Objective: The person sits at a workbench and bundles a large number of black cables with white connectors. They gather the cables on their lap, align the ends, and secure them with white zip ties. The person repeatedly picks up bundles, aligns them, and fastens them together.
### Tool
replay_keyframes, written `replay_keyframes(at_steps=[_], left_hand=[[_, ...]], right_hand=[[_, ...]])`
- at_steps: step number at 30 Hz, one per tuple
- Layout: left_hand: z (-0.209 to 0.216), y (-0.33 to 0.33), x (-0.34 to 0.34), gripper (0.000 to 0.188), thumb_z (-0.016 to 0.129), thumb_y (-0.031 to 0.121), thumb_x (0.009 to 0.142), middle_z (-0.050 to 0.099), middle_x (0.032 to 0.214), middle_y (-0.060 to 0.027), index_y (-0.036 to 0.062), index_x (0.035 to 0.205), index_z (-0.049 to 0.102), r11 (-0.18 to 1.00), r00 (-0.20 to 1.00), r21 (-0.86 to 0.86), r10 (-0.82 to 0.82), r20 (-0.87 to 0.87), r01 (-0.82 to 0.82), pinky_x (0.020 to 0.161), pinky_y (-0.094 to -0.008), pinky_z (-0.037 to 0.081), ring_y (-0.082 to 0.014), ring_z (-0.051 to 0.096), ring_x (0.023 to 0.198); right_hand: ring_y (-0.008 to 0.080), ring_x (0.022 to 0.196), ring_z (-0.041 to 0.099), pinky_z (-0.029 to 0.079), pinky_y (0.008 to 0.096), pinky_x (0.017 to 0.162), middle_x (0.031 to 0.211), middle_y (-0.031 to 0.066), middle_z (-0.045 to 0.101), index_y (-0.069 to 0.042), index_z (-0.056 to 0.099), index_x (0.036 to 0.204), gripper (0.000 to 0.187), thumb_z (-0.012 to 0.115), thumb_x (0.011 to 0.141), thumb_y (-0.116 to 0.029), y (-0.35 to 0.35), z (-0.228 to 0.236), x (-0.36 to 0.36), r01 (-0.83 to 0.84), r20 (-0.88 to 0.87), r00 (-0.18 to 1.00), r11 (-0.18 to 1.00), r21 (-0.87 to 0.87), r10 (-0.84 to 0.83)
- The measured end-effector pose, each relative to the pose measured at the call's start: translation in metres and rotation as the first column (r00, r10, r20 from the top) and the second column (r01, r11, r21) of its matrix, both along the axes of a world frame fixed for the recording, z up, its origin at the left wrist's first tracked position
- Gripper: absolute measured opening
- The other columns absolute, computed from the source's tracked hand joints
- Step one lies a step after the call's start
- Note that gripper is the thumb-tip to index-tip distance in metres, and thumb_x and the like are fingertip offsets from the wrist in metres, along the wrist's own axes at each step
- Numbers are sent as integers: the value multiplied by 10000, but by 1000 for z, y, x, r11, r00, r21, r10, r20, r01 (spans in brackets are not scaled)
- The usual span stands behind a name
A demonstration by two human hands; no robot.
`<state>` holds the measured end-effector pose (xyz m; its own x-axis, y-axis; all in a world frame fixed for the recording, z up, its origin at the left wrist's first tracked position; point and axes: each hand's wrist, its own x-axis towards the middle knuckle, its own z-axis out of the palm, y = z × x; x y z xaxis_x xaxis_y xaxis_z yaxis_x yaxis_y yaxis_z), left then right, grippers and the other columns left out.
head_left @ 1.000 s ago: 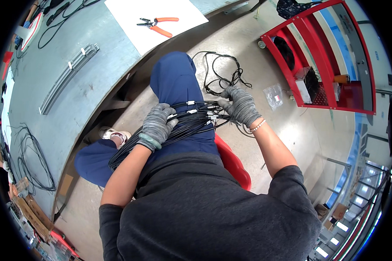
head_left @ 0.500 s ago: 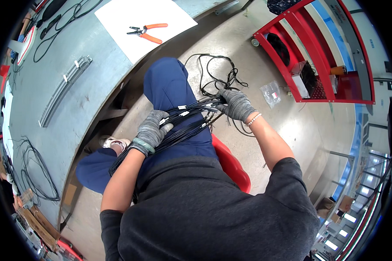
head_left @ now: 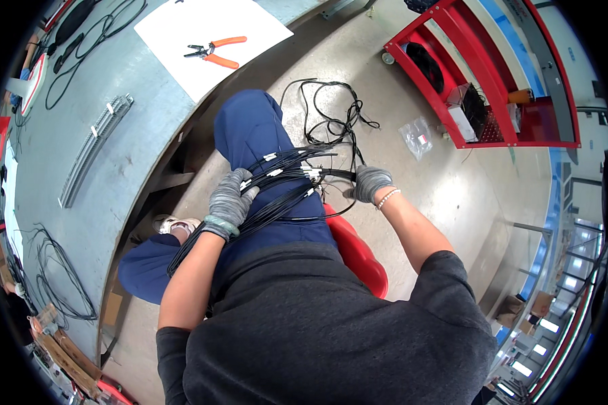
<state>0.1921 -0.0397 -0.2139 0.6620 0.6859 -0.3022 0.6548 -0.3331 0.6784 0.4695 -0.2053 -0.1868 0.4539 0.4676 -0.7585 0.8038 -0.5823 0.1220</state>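
A bundle of thin black cables (head_left: 277, 209) with white label tags lies across my lap and raised thigh. My left hand (head_left: 231, 202), in a grey knit glove, is closed around the bundle. At the right end, my gloved right hand (head_left: 371, 184) grips a gathered group of the cable ends, beyond the thigh's edge. Other cable ends fan out loose between the two hands. Past the knee, a tangled length of black cable (head_left: 338, 121) trails down to the floor.
Orange-handled wire strippers (head_left: 216, 52) rest on a white sheet (head_left: 175, 34) on the grey table. Nearer on the table are a slotted metal rail (head_left: 94, 152) and a loose cable coil (head_left: 57, 277). A red cart (head_left: 479, 74) and a clear plastic bag (head_left: 416, 138) are at right.
My right hand has drawn slightly right and down, pulling one group of cable ends out from the rest. The left hand keeps its hold; the view has shifted a little.
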Motion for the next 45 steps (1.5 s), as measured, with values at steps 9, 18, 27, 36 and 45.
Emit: replay_keyframes(at_steps=[9, 18, 27, 36, 45], left_hand=[[2, 0, 3, 273, 730, 141, 782, 650, 858, -134, 74, 1003, 586, 999, 999, -28, 39, 21, -38, 768, -357, 479, -269, 626, 803], [4, 3, 6, 291, 726, 155, 773, 636, 931, -138, 86, 1016, 581, 996, 999, -77, 38, -16, -39, 796, -379, 484, -297, 626, 874], [9, 4, 12, 280, 724, 148, 781, 636, 911, -140, 73, 1011, 583, 972, 994, -211, 95, -61, -106, 787, -375, 481, -292, 623, 850], [-13, 5, 3, 295, 733, 161, 773, 639, 945, -150, 70, 1014, 588, 993, 999, -109, 31, -5, -32, 791, -379, 482, -295, 625, 861], [-6, 5, 6, 293, 727, 164, 774, 635, 951, -151, 84, 1016, 582, 987, 999, -156, 36, -37, -42, 805, -388, 480, -312, 622, 885]], right_hand=[[353, 972, 592, 479, 446, 846, 1045, 164, 609, -55, 564, 1134, 587, 747, 698, -403, -4, 8, 12, 114, 122, 966, 799, 590, -228], [316, 1126, 478, 325, 449, 983, 1167, 51, 574, -181, 675, 880, 207, 721, 685, -233, 3, 50, -33, -352, 390, 920, 531, 771, 43], [294, 877, 614, 483, 383, 777, 886, 126, 639, -95, 638, 1002, 230, 627, 801, -207, -11, 1, -37, -84, -77, 979, 712, 697, 191], [326, 968, 604, 483, 421, 835, 1043, 160, 625, -76, 581, 1132, 425, 669, 737, -206, -1, -109, -37, -154, -28, 971, 715, 682, 236], [184, 773, 630, 487, 346, 717, 825, 69, 687, -106, 670, 1005, 268, 674, 809, -288, -7, -33, 24, 105, -605, 792, 958, 267, 82]])
